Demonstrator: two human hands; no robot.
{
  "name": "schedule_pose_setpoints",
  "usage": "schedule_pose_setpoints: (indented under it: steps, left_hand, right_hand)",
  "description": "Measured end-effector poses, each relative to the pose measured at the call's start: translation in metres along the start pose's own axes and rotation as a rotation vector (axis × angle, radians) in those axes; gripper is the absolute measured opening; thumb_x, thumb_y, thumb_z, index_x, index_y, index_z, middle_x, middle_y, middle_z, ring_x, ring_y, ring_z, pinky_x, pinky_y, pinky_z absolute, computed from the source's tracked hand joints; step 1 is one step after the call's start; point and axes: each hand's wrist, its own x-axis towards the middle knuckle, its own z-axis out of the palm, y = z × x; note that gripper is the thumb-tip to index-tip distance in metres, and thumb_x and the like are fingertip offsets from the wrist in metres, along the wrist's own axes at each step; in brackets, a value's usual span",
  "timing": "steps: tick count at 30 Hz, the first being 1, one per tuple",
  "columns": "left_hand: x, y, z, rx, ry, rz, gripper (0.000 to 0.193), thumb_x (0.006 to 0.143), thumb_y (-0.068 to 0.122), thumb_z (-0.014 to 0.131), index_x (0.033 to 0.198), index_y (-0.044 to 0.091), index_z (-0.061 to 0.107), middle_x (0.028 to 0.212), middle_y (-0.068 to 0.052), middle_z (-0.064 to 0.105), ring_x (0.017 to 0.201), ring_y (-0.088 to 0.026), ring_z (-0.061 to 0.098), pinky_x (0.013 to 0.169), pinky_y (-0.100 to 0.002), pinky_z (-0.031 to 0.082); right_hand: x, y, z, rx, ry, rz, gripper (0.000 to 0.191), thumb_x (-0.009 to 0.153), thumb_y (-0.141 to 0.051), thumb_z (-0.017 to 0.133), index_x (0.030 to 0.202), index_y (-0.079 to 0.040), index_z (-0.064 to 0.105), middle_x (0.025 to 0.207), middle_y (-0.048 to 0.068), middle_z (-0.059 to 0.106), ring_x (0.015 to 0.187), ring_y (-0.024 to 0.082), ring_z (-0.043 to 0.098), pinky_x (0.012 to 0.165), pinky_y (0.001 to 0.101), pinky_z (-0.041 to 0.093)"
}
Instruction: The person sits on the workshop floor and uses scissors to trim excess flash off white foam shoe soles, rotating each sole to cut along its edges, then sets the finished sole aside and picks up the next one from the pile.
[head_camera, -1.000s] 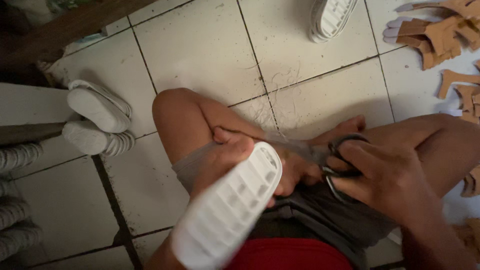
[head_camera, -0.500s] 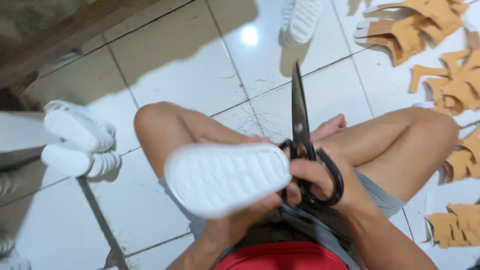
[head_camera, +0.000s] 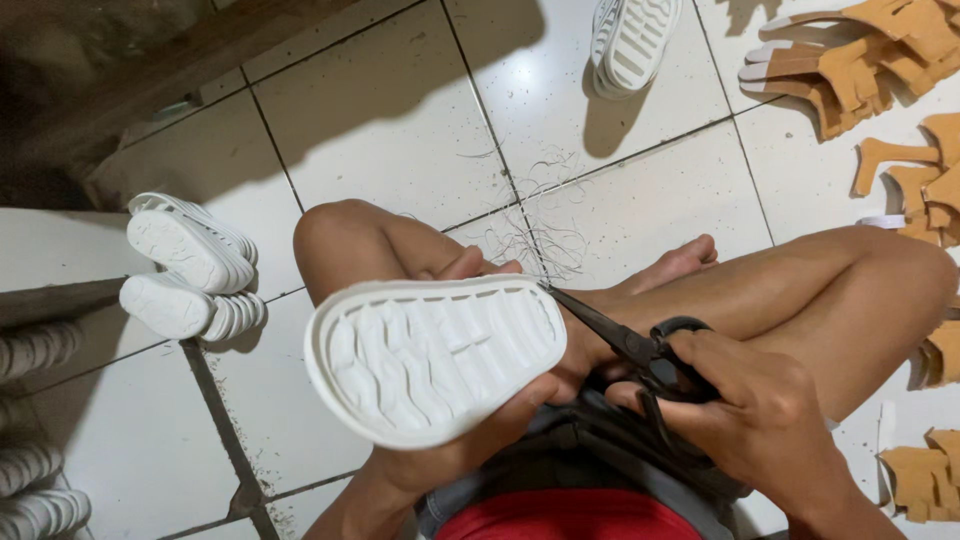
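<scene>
Sitting on white tiled floor (head_camera: 400, 150) strewn with tan cut-outs (head_camera: 900, 50).

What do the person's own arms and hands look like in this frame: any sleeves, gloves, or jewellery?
Both are bare. The left hand and the right hand wear no gloves, and no rings, watch or bracelet show. Neither forearm has a sleeve in view. The clothing that shows is a red top and grey shorts.

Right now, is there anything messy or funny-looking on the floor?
Yes. A tangle of loose threads lies scattered on the white tiles just beyond the person's knee, above the white shoe sole held in the left hand. It looks like trimmings, not damage.
</scene>
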Motion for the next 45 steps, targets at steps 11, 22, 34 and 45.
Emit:
schedule_pose_setpoints:
  steps: [11, 22, 34, 45]
  left_hand:
    - [0.015, 0.009, -0.015, -0.313, -0.227, -0.367, 0.050, 0.077, 0.015, 0.085, 0.120, -0.004, 0.068, 0.131, -0.008, 0.069, 0.132, -0.020, 0.061, 0.119, -0.038, 0.042]
    - [0.032, 0.012, -0.046, -0.209, -0.886, -0.710, 0.038, 0.077, 0.019, 0.089, 0.110, 0.003, 0.077, 0.100, -0.007, 0.079, 0.094, -0.019, 0.073, 0.084, -0.034, 0.059]
    - [0.025, -0.016, -0.005, -0.903, -0.154, -0.346, 0.083, 0.093, 0.005, 0.077, 0.160, 0.002, 0.029, 0.157, -0.012, 0.050, 0.145, -0.024, 0.052, 0.124, -0.041, 0.042]
    - [0.032, -0.011, -0.006, -0.849, 0.080, -0.243, 0.076, 0.100, 0.020, 0.077, 0.159, -0.006, 0.038, 0.145, -0.026, 0.061, 0.134, -0.034, 0.062, 0.118, -0.047, 0.051]
  right_hand:
    - [0.001, -0.003, 0.009, 0.086, -0.041, 0.075, 0.029, 0.070, -0.023, 0.087, 0.082, -0.002, 0.073, 0.059, 0.004, 0.061, 0.046, 0.015, 0.058, 0.043, 0.0340, 0.045]
    - [-0.013, 0.021, 0.036, 0.228, -0.014, 0.137, 0.043, 0.070, -0.013, 0.081, 0.108, 0.004, 0.068, 0.081, 0.011, 0.071, 0.063, 0.018, 0.067, 0.053, 0.0349, 0.052]
    - [0.000, 0.051, 0.070, 1.482, -0.179, 0.578, 0.025, 0.088, -0.017, 0.068, 0.075, 0.004, 0.063, 0.056, 0.012, 0.061, 0.038, 0.020, 0.055, 0.036, 0.0319, 0.040]
    - [-0.014, 0.036, 0.026, 0.337, 0.056, 0.017, 0.053, 0.077, -0.032, 0.084, 0.111, 0.005, 0.067, 0.096, 0.012, 0.070, 0.083, 0.021, 0.068, 0.065, 0.0284, 0.054]
